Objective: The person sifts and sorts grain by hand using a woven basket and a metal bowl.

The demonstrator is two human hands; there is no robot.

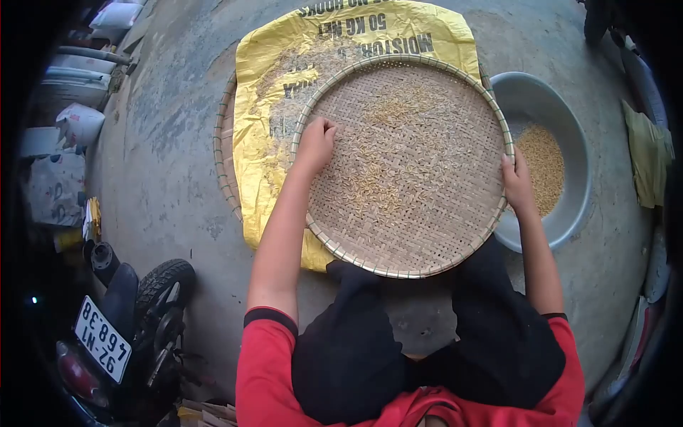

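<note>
A round woven bamboo winnowing tray (420, 242) rests over my knees, with loose grains and pale husks scattered on its weave. My right hand (519, 181) grips the tray's right rim, thumb on the inner side. At the left rim, my left hand (316, 146) is closed, fingers curled over the inside of the tray; whatever they hold is hidden. A yellow printed sack (256, 206) lies beneath the tray, strewn with husks on its left part. To the right stands a grey metal basin (580, 206) with a heap of golden grain (542, 167) in it.
Under the sack, the rim of another woven tray (219, 153) shows. A parked motorbike (135, 320) stands at the lower left on the concrete floor (163, 192). White bags (80, 122) line the left side, and a greenish cloth (646, 153) hangs at the right.
</note>
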